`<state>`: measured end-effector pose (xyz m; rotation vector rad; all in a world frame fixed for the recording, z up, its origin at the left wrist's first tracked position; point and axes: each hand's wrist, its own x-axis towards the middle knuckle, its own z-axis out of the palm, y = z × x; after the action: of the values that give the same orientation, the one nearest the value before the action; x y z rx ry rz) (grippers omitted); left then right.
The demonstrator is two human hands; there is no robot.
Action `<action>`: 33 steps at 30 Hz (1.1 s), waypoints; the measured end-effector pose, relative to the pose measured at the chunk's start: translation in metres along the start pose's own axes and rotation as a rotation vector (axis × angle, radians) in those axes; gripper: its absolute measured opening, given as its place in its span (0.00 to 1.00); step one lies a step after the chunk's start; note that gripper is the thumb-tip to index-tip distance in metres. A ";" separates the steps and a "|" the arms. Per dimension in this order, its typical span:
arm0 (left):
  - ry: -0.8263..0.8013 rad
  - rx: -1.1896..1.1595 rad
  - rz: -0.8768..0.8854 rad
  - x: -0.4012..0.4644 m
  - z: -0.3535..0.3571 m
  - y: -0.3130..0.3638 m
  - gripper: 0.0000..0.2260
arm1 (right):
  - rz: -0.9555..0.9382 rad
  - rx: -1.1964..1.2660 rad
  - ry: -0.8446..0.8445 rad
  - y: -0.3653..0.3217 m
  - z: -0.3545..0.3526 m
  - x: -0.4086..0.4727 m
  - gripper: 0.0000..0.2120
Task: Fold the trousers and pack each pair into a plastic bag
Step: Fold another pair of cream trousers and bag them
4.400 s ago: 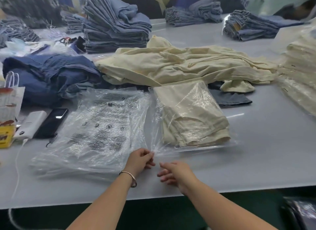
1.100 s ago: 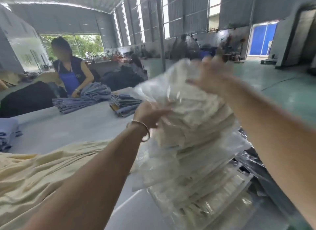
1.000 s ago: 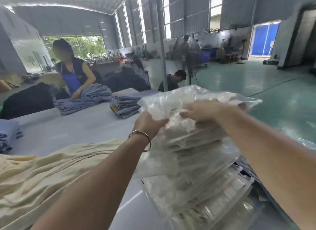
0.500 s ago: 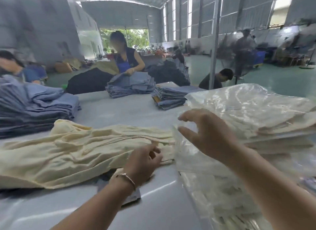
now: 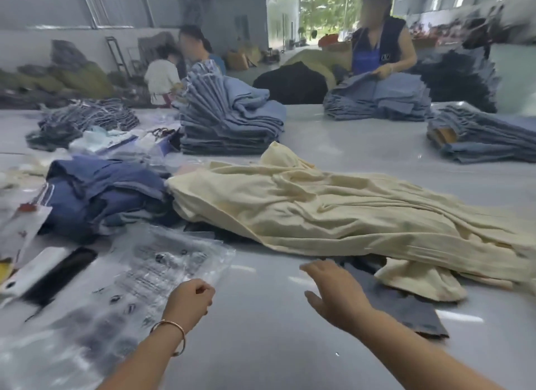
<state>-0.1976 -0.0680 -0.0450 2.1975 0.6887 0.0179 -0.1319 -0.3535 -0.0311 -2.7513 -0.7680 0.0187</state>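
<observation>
A heap of unfolded cream trousers point(image 5: 333, 215) lies across the middle of the grey table point(image 5: 261, 352). A stack of clear printed plastic bags point(image 5: 139, 285) lies flat at the near left. My left hand point(image 5: 190, 302), with a bangle on the wrist, hovers at the bags' right edge, fingers loosely curled and holding nothing I can see. My right hand point(image 5: 333, 294) is spread open above the table, just in front of the cream heap and over the edge of a dark grey cloth point(image 5: 406, 311).
Crumpled blue denim point(image 5: 101, 195) lies left of the cream heap. A white power bank and a black phone point(image 5: 46, 276) sit at the near left. Folded jeans stacks point(image 5: 229, 122) point(image 5: 478, 137) stand further back. A person point(image 5: 377, 41) folds jeans across the table.
The bagged cream trousers were put on the packed stack at the right. My view swung back left to the table, and both hands have come down empty in front of the cream heap.
</observation>
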 end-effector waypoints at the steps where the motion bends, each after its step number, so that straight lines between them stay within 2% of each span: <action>1: -0.002 -0.011 0.000 0.014 -0.008 -0.010 0.08 | 0.043 -0.043 -0.002 -0.006 0.009 0.021 0.27; 8: 0.043 -0.281 0.039 0.125 -0.042 -0.039 0.04 | 0.417 -0.175 0.045 -0.007 0.053 0.105 0.40; 11: 0.042 -0.477 0.013 0.184 -0.047 -0.029 0.05 | 0.421 -0.203 0.033 -0.018 0.069 0.129 0.40; 15: -0.014 -0.718 -0.075 0.240 -0.032 -0.002 0.13 | 0.288 -0.109 0.018 -0.047 0.089 0.182 0.37; 18: 0.051 -0.719 -0.138 0.265 -0.020 0.020 0.22 | 0.321 -0.147 0.034 -0.058 0.102 0.217 0.43; 20: 0.085 -0.693 -0.183 0.279 -0.017 0.032 0.25 | 0.398 -0.223 -0.018 -0.054 0.106 0.234 0.47; 21: 0.088 -0.714 -0.205 0.287 -0.017 0.037 0.22 | 0.430 -0.262 -0.048 -0.052 0.107 0.241 0.45; 24: 0.020 -0.824 -0.276 0.305 -0.018 0.055 0.06 | 0.419 -0.360 -0.031 -0.052 0.102 0.255 0.29; 25: 0.000 -0.854 -0.291 0.310 -0.018 0.059 0.08 | 0.393 -0.355 -0.002 -0.052 0.100 0.258 0.26; 27: -0.014 -0.858 -0.297 0.313 -0.019 0.066 0.08 | 0.355 -0.314 0.006 -0.050 0.095 0.260 0.25; 28: 0.014 -0.819 -0.302 0.313 -0.019 0.066 0.04 | 0.360 -0.308 -0.017 -0.049 0.094 0.259 0.26; 29: 0.068 -0.785 -0.306 0.313 -0.019 0.064 0.05 | 0.388 -0.322 -0.048 -0.049 0.091 0.257 0.28; 31: 0.188 -0.624 -0.356 0.308 -0.021 0.059 0.29 | 0.440 -0.398 -0.085 -0.043 0.087 0.250 0.32; 32: 0.236 -0.524 -0.399 0.303 -0.023 0.056 0.38 | 0.440 -0.435 -0.090 -0.037 0.082 0.247 0.32; 33: 0.258 -0.473 -0.404 0.301 -0.025 0.052 0.40 | 0.424 -0.452 -0.104 -0.029 0.074 0.244 0.30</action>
<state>0.0774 0.0674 -0.0545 1.5913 1.1354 0.2353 0.0558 -0.1855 -0.0791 -3.3174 -0.2110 0.0844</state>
